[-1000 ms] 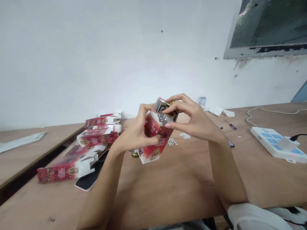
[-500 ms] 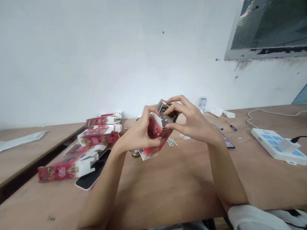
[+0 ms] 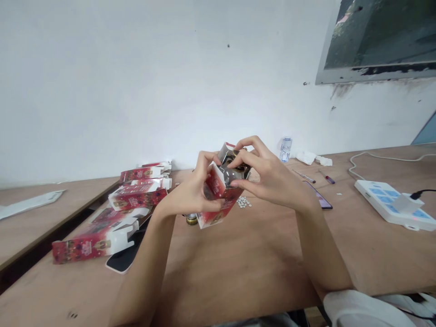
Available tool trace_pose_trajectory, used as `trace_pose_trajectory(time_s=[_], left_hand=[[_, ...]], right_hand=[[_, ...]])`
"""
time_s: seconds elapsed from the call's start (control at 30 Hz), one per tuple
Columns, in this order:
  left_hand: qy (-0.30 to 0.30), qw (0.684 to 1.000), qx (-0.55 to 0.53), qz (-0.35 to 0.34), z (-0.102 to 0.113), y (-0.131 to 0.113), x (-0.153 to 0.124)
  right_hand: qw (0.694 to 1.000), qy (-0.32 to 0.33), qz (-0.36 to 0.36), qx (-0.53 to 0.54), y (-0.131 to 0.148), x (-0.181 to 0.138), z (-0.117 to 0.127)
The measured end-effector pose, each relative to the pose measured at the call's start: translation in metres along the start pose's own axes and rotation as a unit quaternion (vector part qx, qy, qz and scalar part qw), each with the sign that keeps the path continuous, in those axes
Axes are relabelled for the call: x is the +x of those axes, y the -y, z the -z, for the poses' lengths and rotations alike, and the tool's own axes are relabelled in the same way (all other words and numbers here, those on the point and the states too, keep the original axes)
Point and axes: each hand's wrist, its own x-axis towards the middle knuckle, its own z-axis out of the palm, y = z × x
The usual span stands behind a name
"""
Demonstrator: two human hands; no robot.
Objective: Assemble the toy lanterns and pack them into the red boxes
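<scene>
Our left hand (image 3: 190, 195) grips the red carton (image 3: 218, 200) at mid-frame; our right hand (image 3: 269, 179) pinches its open top flaps. Pressed too hard, those flaps could crease, or the dark item inside tip out.

Plain white wall (image 3: 136, 81) behind the hands, scuffed. Brown wooden bench (image 3: 259, 254) under them. Dark framed panel (image 3: 381, 41) up right. Even, soft light.

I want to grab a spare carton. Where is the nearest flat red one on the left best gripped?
Grip the flat red carton across its long red body, from above: it lies flat, and its white flaps at the right end look flimsy.
</scene>
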Motion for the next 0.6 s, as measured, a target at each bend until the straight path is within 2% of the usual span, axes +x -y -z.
trace_pose_trajectory(time_s=[0.17,0.37,0.5,0.6], left_hand=[[0.008,0.999,-0.031,-0.016,-0.001,0.001,0.004],[-0.03,0.992,-0.112,-0.044,-0.01,0.01,0.013],[-0.055,0.98,-0.182,-0.056,-0.029,0.023,0.007],[-0.082,0.975,-0.202,-0.052,-0.049,0.039,-0.009]], right_hand=[[0.999,0.023,-0.011,-0.026,0.001,-0.001,-0.001],[0.999,0.042,-0.009,-0.031,0.0,-0.001,0.003],[0.996,0.087,0.006,-0.028,-0.001,-0.001,0.007],[0.985,0.173,-0.003,-0.013,0.0,-0.001,0.005]])
